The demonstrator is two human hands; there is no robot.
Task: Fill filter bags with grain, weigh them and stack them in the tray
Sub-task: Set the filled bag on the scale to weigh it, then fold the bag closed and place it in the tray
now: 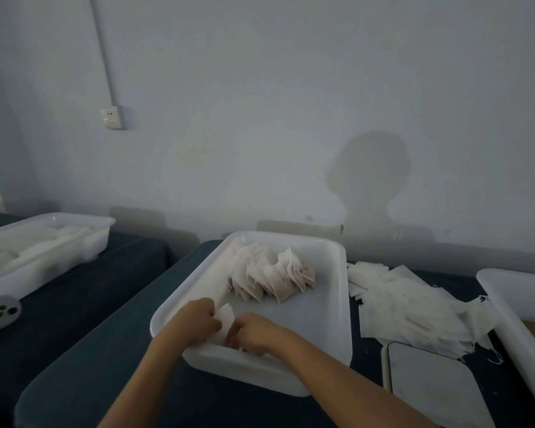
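While no writing shows, both hands (pixel 226 327) pinch a filter bag (pixel 226 316) in the tray (pixel 331 307).

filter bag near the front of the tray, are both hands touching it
Touching. The head view shows the left hand and right hand pinching the filter bag from either side, inside the tray.

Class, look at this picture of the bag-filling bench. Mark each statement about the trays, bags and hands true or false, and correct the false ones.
1. Both hands, left hand and right hand, hold a white filter bag inside the white plastic tray. True.
2. The row of filled bags lies at the tray's near end. False: it lies at the far end.
3. The loose pile of flat empty bags lies right of the tray. True.
4. The flat white scale carries a bag. False: its top is bare.
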